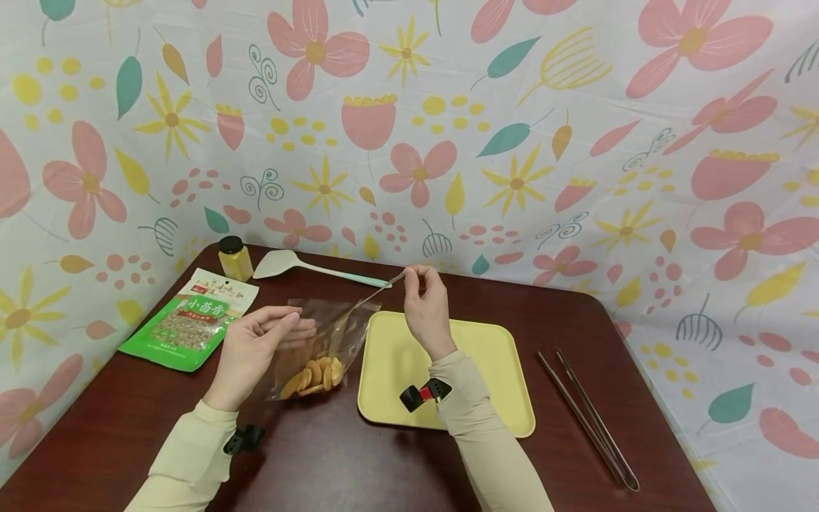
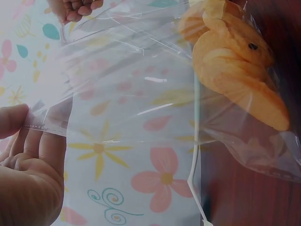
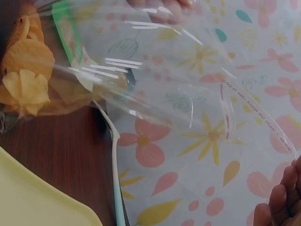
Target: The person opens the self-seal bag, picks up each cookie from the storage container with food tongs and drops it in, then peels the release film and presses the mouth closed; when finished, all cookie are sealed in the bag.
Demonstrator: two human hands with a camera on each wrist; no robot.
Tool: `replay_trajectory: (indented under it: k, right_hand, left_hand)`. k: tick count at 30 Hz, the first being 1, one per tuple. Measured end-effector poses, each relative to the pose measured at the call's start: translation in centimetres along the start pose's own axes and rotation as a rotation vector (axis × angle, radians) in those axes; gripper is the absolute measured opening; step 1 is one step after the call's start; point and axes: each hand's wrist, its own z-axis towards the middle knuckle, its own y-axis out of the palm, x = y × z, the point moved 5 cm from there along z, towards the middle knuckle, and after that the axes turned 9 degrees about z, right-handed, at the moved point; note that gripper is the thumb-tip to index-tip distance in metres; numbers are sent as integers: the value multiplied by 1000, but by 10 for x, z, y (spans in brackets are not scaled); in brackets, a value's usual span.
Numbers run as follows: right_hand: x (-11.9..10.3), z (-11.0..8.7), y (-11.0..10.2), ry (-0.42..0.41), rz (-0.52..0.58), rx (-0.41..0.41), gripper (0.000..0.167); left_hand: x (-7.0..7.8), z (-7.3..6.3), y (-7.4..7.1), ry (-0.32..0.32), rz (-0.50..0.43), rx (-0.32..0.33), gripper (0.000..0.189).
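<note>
A clear plastic bag holds several round orange-yellow crackers in its bottom, above the dark table. My left hand pinches one side of its mouth between thumb and fingers; the bag's corner shows there in the left wrist view. On the other side, my right hand is raised over the tray's back edge and pinches the far corner of the flap. A narrow strip with small red print runs along this flap to the right fingertips. The bag is stretched between both hands.
A yellow tray lies under my right forearm. Metal tongs are to its right. A green seasoning packet, a black-lidded yellow jar and a white spatula are at the back left. Floral cloth hangs behind the table.
</note>
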Motion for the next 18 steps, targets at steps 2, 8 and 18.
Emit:
replay_trajectory:
  k: [2, 8, 18]
  right_hand:
    - [3, 1, -3, 8, 3, 14, 27]
    - [9, 3, -12, 29, 4, 51, 29]
    - [19, 6, -27, 75, 11, 141, 21]
  left_hand:
    - [0, 0, -1, -2, 11, 1, 31]
    - [-2, -1, -3, -15, 9, 2, 32]
    - [-5, -2, -5, -18, -23, 8, 33]
